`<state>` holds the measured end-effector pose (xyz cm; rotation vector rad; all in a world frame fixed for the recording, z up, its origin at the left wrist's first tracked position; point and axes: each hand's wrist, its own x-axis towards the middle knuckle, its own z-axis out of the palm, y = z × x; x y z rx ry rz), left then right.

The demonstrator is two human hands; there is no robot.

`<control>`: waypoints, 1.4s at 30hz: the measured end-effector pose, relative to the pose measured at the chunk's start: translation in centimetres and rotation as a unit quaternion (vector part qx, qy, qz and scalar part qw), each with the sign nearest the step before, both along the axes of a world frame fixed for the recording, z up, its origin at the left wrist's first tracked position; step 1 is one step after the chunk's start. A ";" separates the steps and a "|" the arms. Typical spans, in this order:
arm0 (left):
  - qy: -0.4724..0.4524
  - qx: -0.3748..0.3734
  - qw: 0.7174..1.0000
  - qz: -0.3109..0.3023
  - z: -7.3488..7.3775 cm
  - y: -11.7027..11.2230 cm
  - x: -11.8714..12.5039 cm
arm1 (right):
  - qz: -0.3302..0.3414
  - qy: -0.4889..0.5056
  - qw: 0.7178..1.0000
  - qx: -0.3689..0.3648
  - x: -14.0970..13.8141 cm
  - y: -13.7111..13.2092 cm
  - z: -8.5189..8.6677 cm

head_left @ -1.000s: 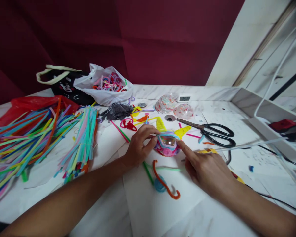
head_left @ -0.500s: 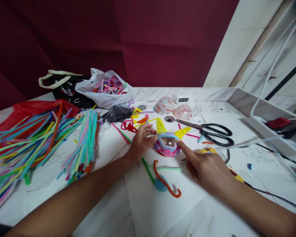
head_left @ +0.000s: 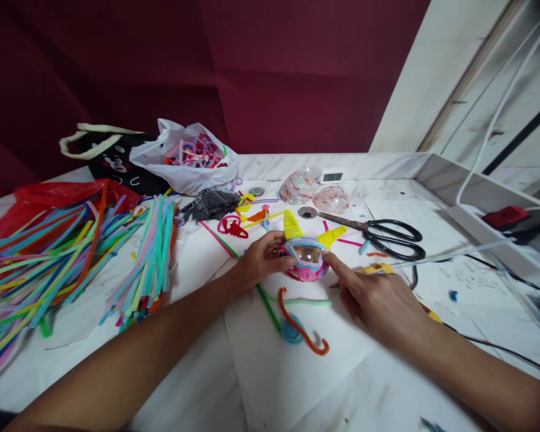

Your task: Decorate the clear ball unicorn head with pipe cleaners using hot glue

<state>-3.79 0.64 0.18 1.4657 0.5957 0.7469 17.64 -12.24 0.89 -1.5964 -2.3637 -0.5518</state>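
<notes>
At the near part of the table, a bent orange pipe cleaner [head_left: 300, 326] lies across a blue coil [head_left: 291, 331] on white paper [head_left: 270, 372]. A green pipe cleaner [head_left: 268, 307] runs beside them.

Beyond these, mid-table, sits a rounded craft piece [head_left: 306, 254] with a clear front panel and two yellow horns [head_left: 292, 225]. Left hand [head_left: 268, 257]: thumb and fingers partly closed, the piece's left edge held between them. Right hand [head_left: 369, 293]: index fingertip touching the piece's right side, other fingers folded; whether these hold anything cannot be told.

Behind and to the right lie black-handled scissors [head_left: 364, 228], blades closed. Far left of the piece, loose pipe cleaners [head_left: 67, 252] are heaped. At the rear stand a white bag [head_left: 184, 180] of coloured pieces and a small digital clock [head_left: 332, 176].
</notes>
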 end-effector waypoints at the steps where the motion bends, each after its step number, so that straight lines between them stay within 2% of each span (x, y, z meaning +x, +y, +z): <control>1: 0.003 0.002 1.000 0.005 0.0 0.0 0.1 | -0.001 0.001 1.000 -0.001 0.0 0.0 0.1; 13: 0.024 0.026 0.998 0.053 -0.1 -0.7 0.4 | 0.002 0.023 1.000 -0.022 0.4 0.4 0.9; 42: 0.017 0.038 0.998 0.049 -0.3 -1.1 0.5 | 0.022 0.027 0.999 -0.027 0.2 0.1 0.5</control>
